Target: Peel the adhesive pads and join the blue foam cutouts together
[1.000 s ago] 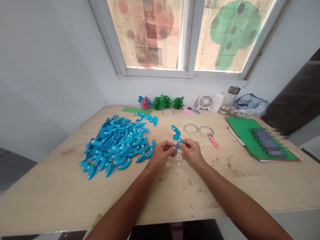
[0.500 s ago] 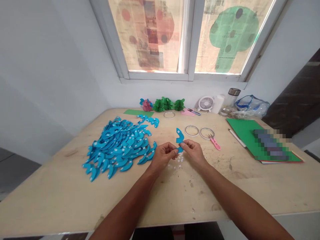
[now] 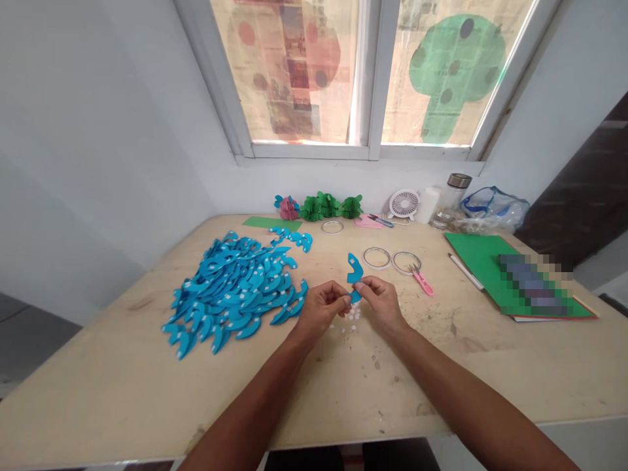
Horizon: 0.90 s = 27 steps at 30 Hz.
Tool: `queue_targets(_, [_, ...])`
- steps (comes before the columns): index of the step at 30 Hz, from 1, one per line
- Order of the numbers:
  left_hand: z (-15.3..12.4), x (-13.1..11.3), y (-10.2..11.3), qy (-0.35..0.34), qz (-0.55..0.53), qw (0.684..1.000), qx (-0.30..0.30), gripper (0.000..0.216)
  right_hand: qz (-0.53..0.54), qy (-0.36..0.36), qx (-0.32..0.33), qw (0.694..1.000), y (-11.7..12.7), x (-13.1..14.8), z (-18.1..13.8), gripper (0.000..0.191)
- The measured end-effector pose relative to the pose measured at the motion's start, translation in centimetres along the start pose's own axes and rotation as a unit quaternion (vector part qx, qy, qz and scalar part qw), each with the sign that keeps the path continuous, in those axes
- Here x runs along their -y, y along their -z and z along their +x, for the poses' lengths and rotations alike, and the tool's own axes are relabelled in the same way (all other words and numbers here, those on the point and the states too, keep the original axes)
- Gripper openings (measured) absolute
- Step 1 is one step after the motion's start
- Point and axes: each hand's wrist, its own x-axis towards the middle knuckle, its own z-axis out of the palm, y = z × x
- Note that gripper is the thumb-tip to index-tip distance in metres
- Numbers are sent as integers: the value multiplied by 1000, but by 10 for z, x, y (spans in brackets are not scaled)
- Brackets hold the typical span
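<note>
Between my hands is a small blue curved paper piece (image 3: pixel 355 297), partly covered by fingers. My left hand (image 3: pixel 321 307) pinches its left end, and my right hand (image 3: pixel 381 302) pinches it from the right, thumb on top. Just beyond the fingertips shows another blue curved shape (image 3: pixel 355 271) with a white square near its top; whether it joins the held piece I cannot tell. Tiny white paper squares (image 3: pixel 354 316) lie scattered below my hands. Left of them spreads a large heap of blue curved paper pieces (image 3: pixel 240 281), many bearing white squares.
Two tape rolls (image 3: pixel 377 258) and pink-handled snips (image 3: pixel 422 281) lie right of centre. A green sheet stack (image 3: pixel 471 261) with a blurred-out object on it is further right. Folded paper figures (image 3: pixel 326 205), a small fan (image 3: pixel 404 204) and a glass bottle (image 3: pixel 452 196) line the wall.
Both hands keep their pinch on the blue paper piece, almost in the same place. The whole view has shifted very slightly.
</note>
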Motion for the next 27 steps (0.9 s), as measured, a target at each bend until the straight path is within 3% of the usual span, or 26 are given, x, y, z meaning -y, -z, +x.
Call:
queue_targets(7, [1, 3, 0, 8, 5, 1000, -5, 22, 6, -3, -10, 1000, -3, 0, 0, 18])
queue_targets(12, [1, -5, 10, 65, 26, 997, 13, 31, 36, -26, -2, 999, -2, 1, 2, 20])
queue_targets(15, [4, -8, 19, 55, 22, 996, -63, 33, 35, -36, 4, 999, -2, 3, 1, 21])
queue_targets(18, [8, -7, 24, 45, 6, 994, -100, 38, 29, -48, 32, 998, -4, 4, -2, 21])
queue_targets(27, [8, -5, 17, 26, -90, 994, -63, 30, -19, -63, 107, 992, -7, -2, -8, 26])
